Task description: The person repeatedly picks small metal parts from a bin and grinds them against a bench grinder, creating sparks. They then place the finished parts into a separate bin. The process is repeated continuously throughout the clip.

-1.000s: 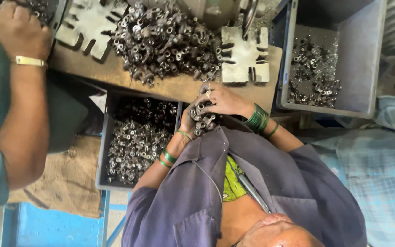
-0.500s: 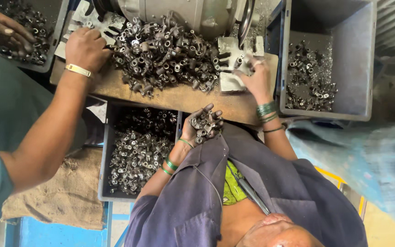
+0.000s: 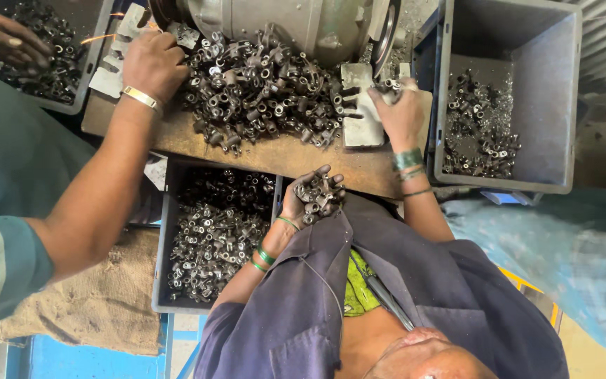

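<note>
My left hand [image 3: 311, 198] is cupped palm up at the front edge of the wooden bench [image 3: 296, 156], full of small dark metal parts. My right hand [image 3: 402, 116] is raised to the grey rest block [image 3: 359, 112] beside the grinding wheel [image 3: 386, 31] and pinches one small metal part [image 3: 389, 86] at its fingertips. Both wrists wear green bangles. A large heap of the same parts [image 3: 264, 88] covers the bench between my hands and the machine body [image 3: 282, 24].
A co-worker in a teal shirt stands at the left: one hand with a metal bracelet [image 3: 152, 64] is at a rest block with sparks, the other hand [image 3: 8, 38] is in a grey bin of parts [image 3: 89, 77]. Part-filled crates sit below the bench [image 3: 161, 274] and at the right [image 3: 548, 112].
My right hand left the handful, went up to the rest block and now holds a part by the wheel. The co-worker's braceleted hand shifted right to the other block.
</note>
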